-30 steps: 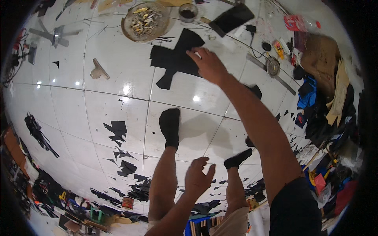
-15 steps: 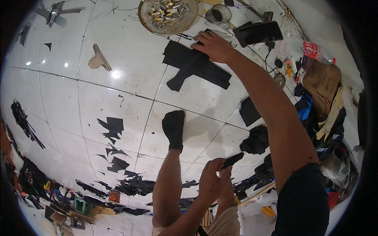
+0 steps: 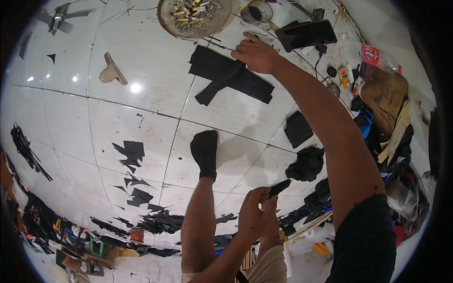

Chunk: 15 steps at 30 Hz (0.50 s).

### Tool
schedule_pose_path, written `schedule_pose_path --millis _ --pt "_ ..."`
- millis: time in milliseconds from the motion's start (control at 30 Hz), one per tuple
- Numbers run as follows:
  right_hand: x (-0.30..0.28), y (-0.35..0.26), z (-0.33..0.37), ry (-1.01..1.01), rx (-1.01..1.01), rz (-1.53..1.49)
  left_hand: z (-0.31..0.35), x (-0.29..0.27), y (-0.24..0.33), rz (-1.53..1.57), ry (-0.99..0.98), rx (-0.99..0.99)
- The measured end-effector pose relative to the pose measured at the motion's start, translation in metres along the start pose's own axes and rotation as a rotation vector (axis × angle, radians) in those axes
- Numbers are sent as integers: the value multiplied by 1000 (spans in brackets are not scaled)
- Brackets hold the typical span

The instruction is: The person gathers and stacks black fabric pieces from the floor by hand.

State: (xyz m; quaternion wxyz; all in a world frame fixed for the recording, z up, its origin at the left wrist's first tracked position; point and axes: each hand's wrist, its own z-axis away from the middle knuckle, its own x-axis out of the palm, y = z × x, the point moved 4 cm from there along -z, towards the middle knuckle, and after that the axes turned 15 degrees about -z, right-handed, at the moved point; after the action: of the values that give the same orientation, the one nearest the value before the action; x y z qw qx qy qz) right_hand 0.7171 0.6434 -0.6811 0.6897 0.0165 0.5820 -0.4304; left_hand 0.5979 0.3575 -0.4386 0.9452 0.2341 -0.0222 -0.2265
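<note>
On the tiled floor lies a wide, flat black strip (image 3: 257, 88). A narrower black strip (image 3: 211, 93) crosses it, its far end running up under my right hand (image 3: 255, 54). That hand is closed at this end, its index finger stretched out away from me. My left hand (image 3: 254, 210) is by my bent leg, fingers curled. Past its fingertips sticks out a small dark piece (image 3: 279, 188); I cannot tell whether the hand holds it or it is the sock on my other foot. My socked foot (image 3: 205, 150) stands on the floor between the strips and me.
A round tray (image 3: 164, 21) of cigarette ends lies at the far side, beside a glass (image 3: 257, 12) and a phone (image 3: 311, 35). A wide-bladed scraper (image 3: 112, 70) is at left. Black scraps (image 3: 132, 153) litter the floor. At right are a bottle (image 3: 380, 59) and a cardboard box (image 3: 384, 96).
My right index finger has lifted and straightened, while the hand stays at the narrow strip's far end. The narrow strip's far part looks slightly shifted. My left hand is nearly unchanged.
</note>
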Motion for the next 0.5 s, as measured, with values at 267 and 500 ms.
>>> schedule_pose_path --millis 267,500 --pt "0 1 21 -151 24 9 0 10 -14 148 -4 -89" --pt "-16 -70 37 -503 111 -315 -1 6 -28 265 -112 -233"
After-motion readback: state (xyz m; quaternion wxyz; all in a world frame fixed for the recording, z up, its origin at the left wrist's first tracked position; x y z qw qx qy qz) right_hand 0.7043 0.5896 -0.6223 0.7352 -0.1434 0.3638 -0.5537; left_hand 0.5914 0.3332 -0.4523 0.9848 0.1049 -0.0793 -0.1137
